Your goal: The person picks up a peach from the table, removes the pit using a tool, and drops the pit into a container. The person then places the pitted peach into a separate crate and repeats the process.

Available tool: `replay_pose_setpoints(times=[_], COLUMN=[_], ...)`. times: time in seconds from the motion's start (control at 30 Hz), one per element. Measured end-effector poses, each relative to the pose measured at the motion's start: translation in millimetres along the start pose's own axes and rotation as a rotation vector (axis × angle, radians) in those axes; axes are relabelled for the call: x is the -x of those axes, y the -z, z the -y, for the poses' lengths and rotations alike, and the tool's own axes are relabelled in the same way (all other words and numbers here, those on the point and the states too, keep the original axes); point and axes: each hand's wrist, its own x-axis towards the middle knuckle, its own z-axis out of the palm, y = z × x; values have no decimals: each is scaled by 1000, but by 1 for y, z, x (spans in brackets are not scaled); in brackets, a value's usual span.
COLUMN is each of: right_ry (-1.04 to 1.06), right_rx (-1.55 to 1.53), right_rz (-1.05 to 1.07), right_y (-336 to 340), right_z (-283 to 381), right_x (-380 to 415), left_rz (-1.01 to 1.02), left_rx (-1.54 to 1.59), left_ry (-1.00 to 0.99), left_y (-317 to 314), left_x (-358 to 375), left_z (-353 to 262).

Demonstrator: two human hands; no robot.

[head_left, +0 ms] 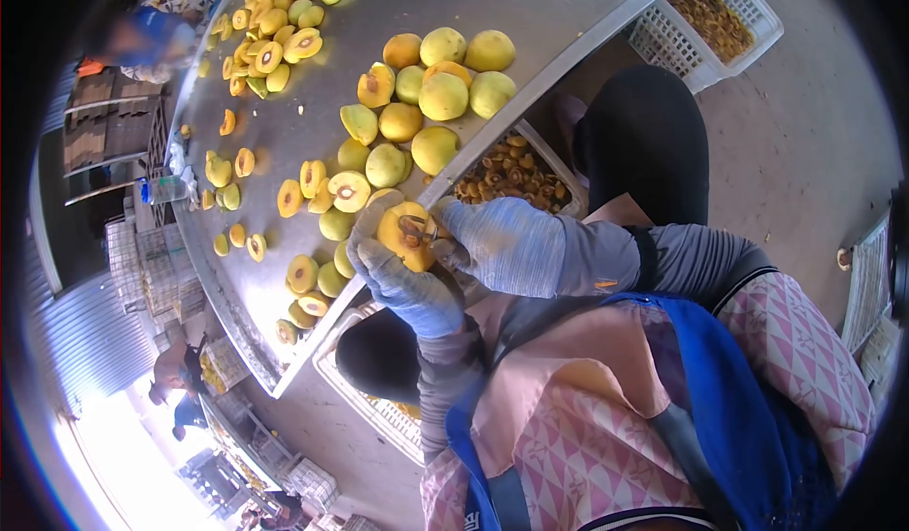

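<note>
My left hand (pixel 412 289), in a blue-grey glove, is closed around a yellow peach half (pixel 405 234), cut face up. My right hand (pixel 502 247), gloved too, grips a small metal pitting tool (pixel 423 232). Its tip is at the pit area of the peach half; most of its handle is hidden by the fingers. Both hands are close together just over the near edge of the metal table (pixel 530 19). Whole peaches (pixel 443 97) and cut halves (pixel 348 192) lie on the table right beside my left hand.
A crate of peach pits (pixel 511 173) stands below the table edge by my right hand. Another white crate (pixel 701 29) holds more pits. A third crate (pixel 379 422) is by my knee. A peach pile (pixel 275 29) lies farther off, near a co-worker (pixel 147 34) across the table.
</note>
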Motion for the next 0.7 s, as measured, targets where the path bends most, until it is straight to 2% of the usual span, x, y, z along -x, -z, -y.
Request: replay_pose_setpoints(times=[0.03, 0.13, 0.27, 0.33, 0.47, 0.53, 0.57, 0.63, 0.67, 0.7], right_ry=[6, 111, 72, 14, -21, -53, -52, -88, -87, -61], right_rx=[8, 128, 75, 4, 11, 16, 17, -238, -240, -236], right_rz=[13, -35, -1, 33, 73, 94, 94, -21, -20, -20], right_y=[0, 1, 1, -2, 1, 1, 0, -7, -7, -7], right_z=[-1, -1, -1, -3, -2, -3, -3, -1, -1, -3], right_x=[1, 4, 3, 2, 1, 1, 0, -4, -3, -2], left_rz=[20, 55, 46, 53, 12, -16, -16, 4, 3, -68], left_rx=[-166, -62, -79, -563, -446, -150, -149, -508, -511, -289], left_ry=[-70, 41, -5, -315, -249, -50, -50, -326, -326, -184], left_y=[0, 7, 12, 10, 8, 9, 7, 3, 0, -4], left_x=[0, -2, -3, -3, 0, -1, -2, -2, -1, 1], left_z=[-2, 0, 12, 13, 17, 18, 17, 12, 10, 8])
